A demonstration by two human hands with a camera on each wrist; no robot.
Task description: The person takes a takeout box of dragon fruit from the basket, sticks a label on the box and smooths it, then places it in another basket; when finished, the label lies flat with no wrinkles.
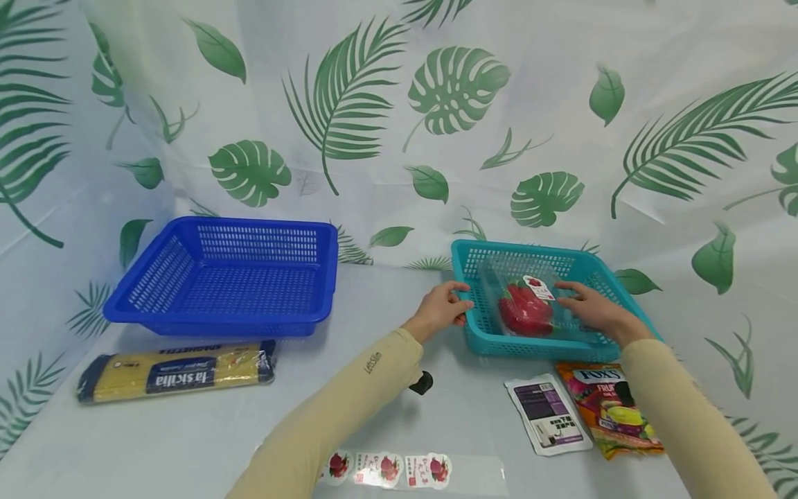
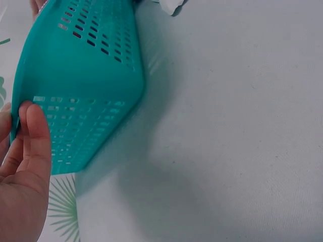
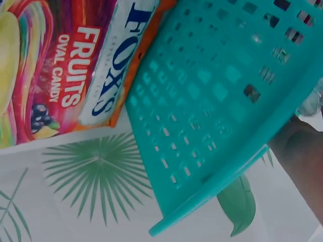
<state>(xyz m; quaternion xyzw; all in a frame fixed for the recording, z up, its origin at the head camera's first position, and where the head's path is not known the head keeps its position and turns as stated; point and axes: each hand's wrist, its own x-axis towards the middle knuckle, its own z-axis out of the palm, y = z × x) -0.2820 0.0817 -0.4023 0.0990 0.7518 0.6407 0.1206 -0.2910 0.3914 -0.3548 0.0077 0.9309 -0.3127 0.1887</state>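
In the head view, my left hand (image 1: 441,310) grips the left rim of a teal plastic basket (image 1: 517,348). The left wrist view shows the fingers (image 2: 38,126) against its outer wall and the thumb on the other side of the rim. Inside the basket lies a clear plastic box (image 1: 499,267) with a red, fruit-like item (image 1: 526,312) in it and a white sticker (image 1: 538,287) on top. My right hand (image 1: 595,310) reaches over the right rim, its loosely extended fingers at the box's right side. In the right wrist view the basket wall hides most of that hand.
A blue basket (image 1: 237,326) stands at the left, with a spaghetti pack (image 1: 177,372) before it. Near the teal basket's front lie a white-and-purple pouch (image 1: 548,414) and a Fox's candy bag (image 1: 614,409). A sticker strip (image 1: 430,471) lies at the front edge. Behind hangs a leaf-print sheet (image 1: 374,83).
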